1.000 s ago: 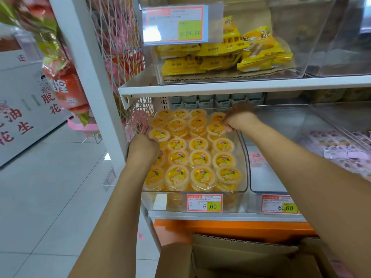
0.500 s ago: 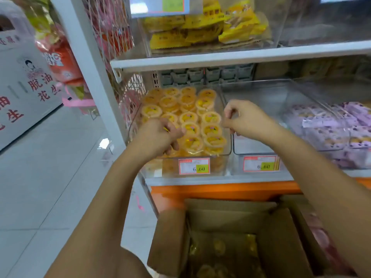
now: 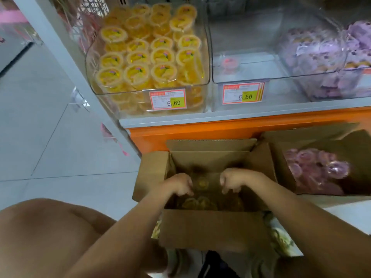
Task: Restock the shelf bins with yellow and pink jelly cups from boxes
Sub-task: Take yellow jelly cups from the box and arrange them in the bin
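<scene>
1. Yellow round jelly cups with printed foil lids (image 3: 148,57) fill the left clear plastic shelf bin (image 3: 124,92) nearly to its rim. More of them (image 3: 200,201) lie in shadow at the bottom of the open brown cardboard box (image 3: 210,229) on the floor below.
2. Change: half a second ago both hands were up at the bin. Both are now down inside the box.
3. Left hand (image 3: 179,186): fingers curled downward over the cups. Right hand (image 3: 232,181): same posture. Shadow hides the fingertips, so a grip on any cup cannot be confirmed.
4. Meaning: one placement appears complete and the next pick-up is starting.
5. The neighbouring clear bin (image 3: 261,63) holds a single pink jelly cup (image 3: 229,63). Bagged pink cups (image 3: 315,169) wait in the second cardboard box (image 3: 301,137) to the right. Judgement: pink restocking has barely begun.
</scene>
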Motion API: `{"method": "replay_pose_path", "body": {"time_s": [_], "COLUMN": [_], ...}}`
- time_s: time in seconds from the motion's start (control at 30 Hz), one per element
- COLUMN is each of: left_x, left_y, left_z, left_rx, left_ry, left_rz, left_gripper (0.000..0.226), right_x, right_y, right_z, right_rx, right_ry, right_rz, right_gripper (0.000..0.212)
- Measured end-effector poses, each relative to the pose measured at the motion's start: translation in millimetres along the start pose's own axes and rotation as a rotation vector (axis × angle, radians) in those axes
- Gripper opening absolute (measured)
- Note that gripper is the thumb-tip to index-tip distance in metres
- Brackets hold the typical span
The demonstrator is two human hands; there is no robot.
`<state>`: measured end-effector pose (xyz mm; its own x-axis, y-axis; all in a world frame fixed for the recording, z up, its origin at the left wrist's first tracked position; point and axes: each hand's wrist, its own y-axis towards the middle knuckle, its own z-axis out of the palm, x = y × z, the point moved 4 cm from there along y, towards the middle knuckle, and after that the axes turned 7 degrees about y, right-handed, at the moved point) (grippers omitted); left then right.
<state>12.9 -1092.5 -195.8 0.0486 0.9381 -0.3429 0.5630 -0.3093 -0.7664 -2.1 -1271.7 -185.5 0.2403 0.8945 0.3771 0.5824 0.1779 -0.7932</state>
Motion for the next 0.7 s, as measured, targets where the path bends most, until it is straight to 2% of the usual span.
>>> {"method": "replay_pose_path", "body": {"time_s": [0.13,0.27,0.4,0.5,0.7], "left_x": [14.5,33.2,45.9,45.3,45.7], "left_y": [42.1,74.1,88.8,92.3,95.5], "left_z": [20.6,41.0,58.9,62.7,64.0], "left_rx": [0.048,0.142,0.236,0.253,0.256], "left_ry": [0.099,0.178,0.284,0.279,0.207], "left_rz": [-0.065,-0.127,-0.195,-0.219,-0.246], "left_gripper": [0.026,0.030,0.033,0.033,0.025], "right_x": [-13.0,-11.6,-21.5,-30.3,-36.1], "right_y": [51.6,75.9,88.7,93.7,105.9], "right_z": [30.4,60.3,79.6,87.4,78.5], "right_rx": [0.097,0.196,0.183,0.210,-0.016], "right_ry": [-0.065,0.046,0.173,0.197,0.121], "right_rz": [0.009,-0.013,-0.035,-0.055,-0.066], "right_gripper": [0.031,0.037,0.041,0.041,0.020]}}
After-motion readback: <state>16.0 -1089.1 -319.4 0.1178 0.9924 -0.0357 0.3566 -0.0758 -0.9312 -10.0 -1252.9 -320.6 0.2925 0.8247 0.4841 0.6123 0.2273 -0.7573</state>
